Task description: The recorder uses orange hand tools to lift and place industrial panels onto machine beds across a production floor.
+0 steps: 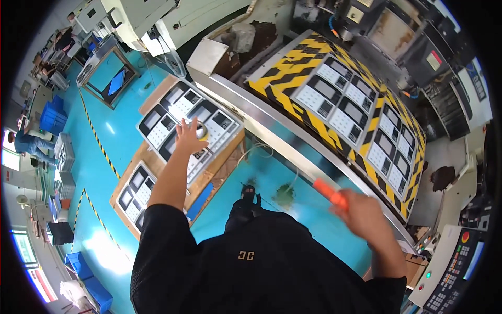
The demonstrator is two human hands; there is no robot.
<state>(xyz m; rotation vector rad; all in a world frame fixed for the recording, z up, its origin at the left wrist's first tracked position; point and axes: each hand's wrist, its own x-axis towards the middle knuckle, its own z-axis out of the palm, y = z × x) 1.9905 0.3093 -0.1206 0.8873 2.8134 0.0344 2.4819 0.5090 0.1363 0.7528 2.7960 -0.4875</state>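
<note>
My left hand point(189, 138) is stretched over the panels on a wooden table, its fingers spread. Beside those fingers lies a small round silver-and-yellow object point(201, 131); I cannot tell whether the hand touches it. Under and around the hand are black-and-white panels point(156, 125) with square windows and rows of small openings, set in grey frames. On the right, my right hand point(361, 213) is closed around an orange stick-shaped tool point(329, 193), blurred by motion. Its exact kind does not show.
Similar panels point(348, 112) rest on a yellow-and-black striped fixture point(282, 68) in the open machine. The machine's metal edge point(314, 162) runs between it and the wooden table point(222, 170). A control panel point(452, 272) stands at lower right. Several people are far left.
</note>
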